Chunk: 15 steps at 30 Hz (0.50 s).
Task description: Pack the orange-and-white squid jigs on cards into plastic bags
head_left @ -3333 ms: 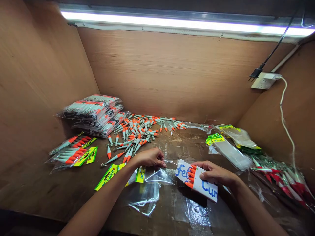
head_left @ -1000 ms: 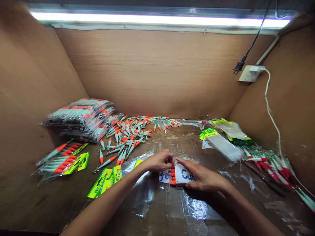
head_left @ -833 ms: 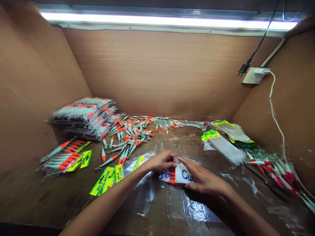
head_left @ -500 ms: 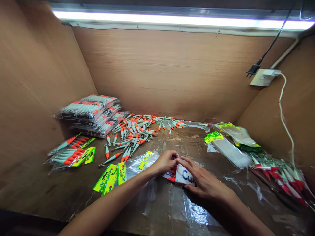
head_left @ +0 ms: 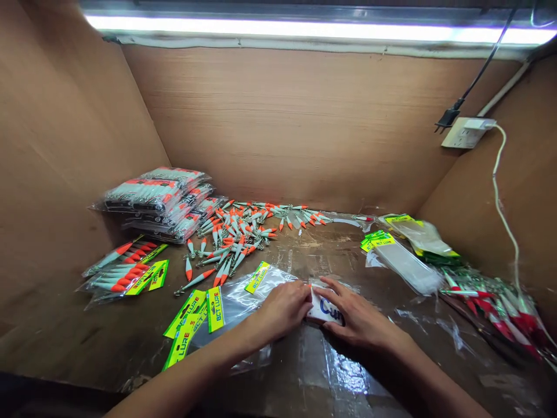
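Smooth brown wood walls (head_left: 296, 116) are lit by a long white lamp (head_left: 304, 28), and a dark, scuffed table (head_left: 317, 247) is boxed in by them. Near the front of the table, a small white block (head_left: 324, 309) with blue letters is held between the thumb and spread fingers of the right hand (head_left: 354, 310). At its left end, the left hand (head_left: 282, 305) is curled in; what is pinched there is hidden and cannot be told. Beside the left arm, thin, shiny, see-through bags (head_left: 237, 299) with yellow and green tops are spread out. Farther back, pale lures (head_left: 237, 226) with pointed orange ends are heaped loosely. More lures are lined up inside filled bags (head_left: 117, 277) at the left, and behind these, fat plastic packs (head_left: 152, 194) full of lures are piled up. At the right, flat bags (head_left: 407, 267) are stacked near shiny red and white lures (head_left: 509, 316).
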Tool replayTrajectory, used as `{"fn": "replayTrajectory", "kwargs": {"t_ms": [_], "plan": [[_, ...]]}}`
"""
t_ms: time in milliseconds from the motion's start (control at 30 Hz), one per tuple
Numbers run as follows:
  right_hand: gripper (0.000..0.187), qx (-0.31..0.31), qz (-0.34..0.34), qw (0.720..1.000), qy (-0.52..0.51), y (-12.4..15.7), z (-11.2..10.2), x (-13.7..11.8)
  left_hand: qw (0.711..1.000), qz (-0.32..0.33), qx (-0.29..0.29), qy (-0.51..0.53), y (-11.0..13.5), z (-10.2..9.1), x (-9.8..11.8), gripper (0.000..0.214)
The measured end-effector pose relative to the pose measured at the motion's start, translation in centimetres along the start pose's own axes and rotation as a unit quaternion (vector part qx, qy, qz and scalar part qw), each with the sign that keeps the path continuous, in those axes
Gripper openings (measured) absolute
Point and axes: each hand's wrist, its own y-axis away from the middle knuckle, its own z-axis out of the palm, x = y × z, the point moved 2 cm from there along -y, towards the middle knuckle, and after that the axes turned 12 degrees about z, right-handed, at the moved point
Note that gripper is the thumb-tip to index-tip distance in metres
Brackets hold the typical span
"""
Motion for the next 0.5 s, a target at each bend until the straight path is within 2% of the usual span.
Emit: {"fn": "replayTrajectory", "kwargs": {"t_ms": [167,300,400,500], "plan": [[0.076,0.034,0.012,0.999,-0.001,0.1,0.0,-0.5,1.0,0.003,0.015,-0.024,-0.8,1.8,0.3,0.009],[0.061,0.05,0.007,0.999,-0.012,0.1,0.2,-0.8,1.0,0.013,0.005,-0.027,-0.4,3.4,1.5,0.01],[0.053,0.053,0.003,0.998,-0.038,-0.2,0.7,-0.4,0.999,0.037,0.028,0.024,0.4,2.4,1.4,0.02],[0.057,0.048,0.013,0.997,-0.055,-0.6,1.1,0.2,0.998,0.041,0.047,0.03,1.4,-0.5,-1.0,0.042]]}}
